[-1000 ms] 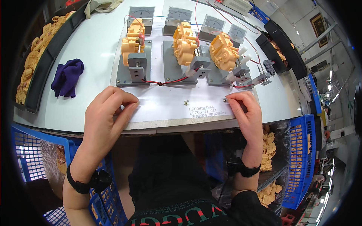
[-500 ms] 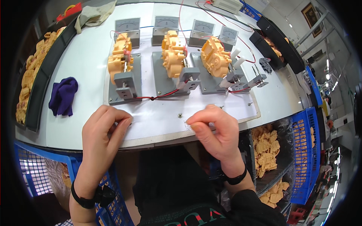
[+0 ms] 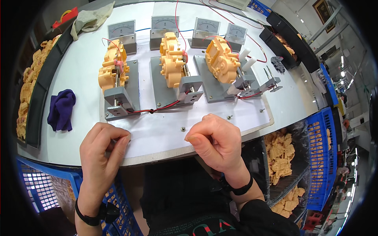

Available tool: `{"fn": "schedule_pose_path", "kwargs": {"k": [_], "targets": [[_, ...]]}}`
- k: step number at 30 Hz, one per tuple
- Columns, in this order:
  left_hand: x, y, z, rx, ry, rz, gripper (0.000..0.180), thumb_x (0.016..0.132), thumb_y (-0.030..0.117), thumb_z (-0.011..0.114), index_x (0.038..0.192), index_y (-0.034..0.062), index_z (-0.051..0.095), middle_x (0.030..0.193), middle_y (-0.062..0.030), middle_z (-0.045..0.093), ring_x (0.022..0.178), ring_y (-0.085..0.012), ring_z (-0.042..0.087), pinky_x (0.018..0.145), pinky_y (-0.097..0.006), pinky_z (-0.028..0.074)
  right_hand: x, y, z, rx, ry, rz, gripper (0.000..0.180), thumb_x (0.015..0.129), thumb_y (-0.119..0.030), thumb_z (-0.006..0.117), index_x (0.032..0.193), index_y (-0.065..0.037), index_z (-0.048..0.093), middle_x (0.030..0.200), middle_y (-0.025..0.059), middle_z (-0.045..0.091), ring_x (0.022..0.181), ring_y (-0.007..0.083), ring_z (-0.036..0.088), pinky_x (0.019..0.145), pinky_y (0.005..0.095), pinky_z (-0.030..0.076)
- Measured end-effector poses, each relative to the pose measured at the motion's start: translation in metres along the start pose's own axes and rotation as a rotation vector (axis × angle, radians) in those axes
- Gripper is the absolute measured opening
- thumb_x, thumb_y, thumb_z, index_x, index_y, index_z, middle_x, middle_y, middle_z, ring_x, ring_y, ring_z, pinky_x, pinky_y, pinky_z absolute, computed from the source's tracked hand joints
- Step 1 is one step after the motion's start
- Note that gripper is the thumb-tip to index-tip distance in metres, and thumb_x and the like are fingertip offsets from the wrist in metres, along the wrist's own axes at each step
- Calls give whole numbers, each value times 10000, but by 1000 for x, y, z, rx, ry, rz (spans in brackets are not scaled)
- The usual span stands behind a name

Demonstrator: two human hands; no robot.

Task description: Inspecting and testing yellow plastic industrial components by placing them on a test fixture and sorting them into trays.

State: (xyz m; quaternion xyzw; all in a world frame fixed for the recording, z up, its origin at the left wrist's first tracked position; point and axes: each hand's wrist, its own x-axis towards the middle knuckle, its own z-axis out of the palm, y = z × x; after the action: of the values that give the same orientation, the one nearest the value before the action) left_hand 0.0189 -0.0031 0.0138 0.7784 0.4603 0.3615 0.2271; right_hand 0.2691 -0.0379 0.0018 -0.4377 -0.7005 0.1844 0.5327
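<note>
My left hand (image 3: 103, 151) rests at the front edge of the table, fingers curled and thumb tip against the index finger. Nothing shows between them. My right hand (image 3: 217, 142) is curled the same way farther right, also with nothing visible in it, beside a small bolt (image 3: 183, 129) on the white sheet. Beyond the hands stand grey test fixtures, each bearing a yellow plastic gearbox: the left gearbox (image 3: 113, 67), the middle gearbox (image 3: 172, 65) and the right gearbox (image 3: 223, 61). Neither hand touches them. A red-and-black wire (image 3: 151, 111) runs between the left and middle fixtures.
Several analog meters (image 3: 164, 25) line up behind the fixtures. A purple cloth (image 3: 62, 110) lies at left, by a black bin (image 3: 41, 84) of yellow parts. Blue crates (image 3: 321, 157) stand below the table, and black trays (image 3: 293, 41) at the far right.
The view has shifted, so the fixtures appear farther left and slightly lower. My right hand's fingers are curled in more, uncovering a small bolt beyond it. My left hand keeps its pose.
</note>
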Motion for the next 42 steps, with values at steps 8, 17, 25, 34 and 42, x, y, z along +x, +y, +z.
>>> {"fn": "schedule_pose_path", "kwargs": {"k": [8, 17, 25, 34, 42], "targets": [[-2, -3, 1, -26, 5, -16, 116, 813, 23, 769, 905, 27, 698, 851, -62, 629, 711, -152, 578, 597, -267, 427, 3, -1, 2, -55, -8, -56, 157, 888, -141, 766, 811, -65, 652, 654, 34, 601, 548, 201, 535, 550, 321, 401], [0, -3, 1, -35, -5, -16, 99, 826, 44, 759, 912, 43, 711, 849, -63, 636, 719, -169, 596, 613, -278, 463, 3, -2, 4, -151, -6, -90, 154, 874, -129, 769, 791, -74, 651, 641, 24, 590, 530, 204, 518, 544, 328, 388], [-3, -5, -2, -28, -10, 31, 92, 819, 20, 762, 894, 43, 714, 855, -62, 645, 722, -182, 622, 612, -287, 501, 0, 0, 9, -182, 31, -103, 150, 873, -120, 767, 800, -68, 647, 623, 28, 588, 521, 194, 505, 546, 326, 386], [-2, -6, -2, -2, 1, 95, 92, 812, 13, 768, 871, 38, 702, 844, -67, 639, 732, -208, 629, 613, -303, 513, 1, -1, 9, -203, 25, -111, 138, 876, -111, 760, 809, -64, 649, 647, 35, 619, 528, 192, 517, 553, 323, 400], [-2, -6, -1, -33, 6, 80, 74, 827, 23, 760, 875, 35, 706, 844, -69, 640, 741, -214, 632, 622, -308, 520, 1, -1, 10, -224, 15, -132, 136, 872, -114, 762, 807, -64, 653, 655, 35, 627, 533, 192, 523, 554, 324, 406]]}}
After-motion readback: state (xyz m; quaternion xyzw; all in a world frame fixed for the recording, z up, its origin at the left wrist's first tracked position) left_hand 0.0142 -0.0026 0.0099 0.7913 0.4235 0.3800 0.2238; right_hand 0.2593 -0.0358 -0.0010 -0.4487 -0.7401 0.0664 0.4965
